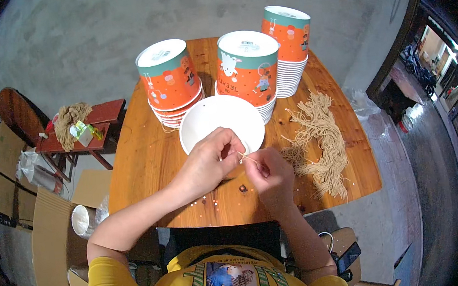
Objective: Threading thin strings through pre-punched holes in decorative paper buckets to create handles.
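Note:
Over the near half of the wooden table, my left hand (212,156) pinches a thin tan string (248,157). My right hand (270,178) is closed on the same string, close beside the left fingertips. Just behind my hands a white paper bucket (205,124) lies tipped, its open mouth facing me, its lower rim partly covered by my left hand. Whether the string passes through the bucket's rim cannot be made out. To the right of my right hand lies a loose bundle of tan strings (327,147).
Upside-down orange and green paper buckets stand in stacks at the left (169,85), middle (245,83) and right (289,40) of the table (138,168). Small white bits dot its near edge. A red bench (102,115) and cardboard boxes (55,231) stand left; a phone (349,256) lies lower right.

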A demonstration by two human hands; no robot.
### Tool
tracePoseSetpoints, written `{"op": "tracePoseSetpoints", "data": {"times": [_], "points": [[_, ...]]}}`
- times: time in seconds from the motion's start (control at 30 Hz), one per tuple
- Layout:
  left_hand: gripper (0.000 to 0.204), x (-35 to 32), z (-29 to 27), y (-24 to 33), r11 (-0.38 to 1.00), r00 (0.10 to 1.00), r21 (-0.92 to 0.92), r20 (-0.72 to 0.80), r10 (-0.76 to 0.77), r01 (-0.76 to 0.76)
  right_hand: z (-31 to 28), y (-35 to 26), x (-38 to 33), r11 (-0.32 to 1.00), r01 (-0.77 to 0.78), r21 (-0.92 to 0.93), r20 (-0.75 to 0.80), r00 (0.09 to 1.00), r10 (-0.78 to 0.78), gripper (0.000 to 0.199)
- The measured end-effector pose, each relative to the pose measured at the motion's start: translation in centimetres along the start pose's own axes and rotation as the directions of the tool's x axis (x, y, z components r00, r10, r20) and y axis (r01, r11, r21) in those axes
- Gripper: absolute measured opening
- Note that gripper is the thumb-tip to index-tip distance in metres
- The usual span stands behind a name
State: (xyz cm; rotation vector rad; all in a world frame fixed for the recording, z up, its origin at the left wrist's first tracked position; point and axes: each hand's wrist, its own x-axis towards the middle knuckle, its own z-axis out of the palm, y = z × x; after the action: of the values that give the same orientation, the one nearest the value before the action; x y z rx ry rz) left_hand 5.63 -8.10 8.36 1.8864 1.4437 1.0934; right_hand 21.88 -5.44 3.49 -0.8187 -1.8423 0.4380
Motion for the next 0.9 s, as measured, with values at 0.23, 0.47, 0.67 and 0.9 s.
{"op": "tracePoseSetpoints", "data": {"times": [0.23, 0.47, 0.67, 0.9], "points": [[0.012, 0.2, -0.6, -0.4, 0.991, 1.000, 0.132, 0.003, 0.024, -0.024, -0.2, 0.5, 0.2, 0.941, -0.249, 0.228, 0.082, 0.968, 0.237, 0.012], [0.017, -0.1, -0.6, -0.1, 0.991, 0.998, 0.130, 0.067, 0.006, -0.015, -0.3, 0.4, 0.5, 0.929, -0.272, 0.249, 0.100, 0.962, 0.255, 0.010], [0.016, 0.1, -0.8, 1.1, 0.992, 0.984, 0.017, 0.120, -0.130, 0.129, -0.1, 0.3, 0.6, 0.905, -0.289, 0.312, 0.151, 0.956, 0.253, 0.008], [0.012, 0.2, -1.4, 1.1, 0.993, 0.989, 0.082, 0.115, -0.098, 0.089, 0.0, 0.4, 0.6, 0.912, -0.293, 0.286, 0.165, 0.953, 0.254, 0.009]]}}
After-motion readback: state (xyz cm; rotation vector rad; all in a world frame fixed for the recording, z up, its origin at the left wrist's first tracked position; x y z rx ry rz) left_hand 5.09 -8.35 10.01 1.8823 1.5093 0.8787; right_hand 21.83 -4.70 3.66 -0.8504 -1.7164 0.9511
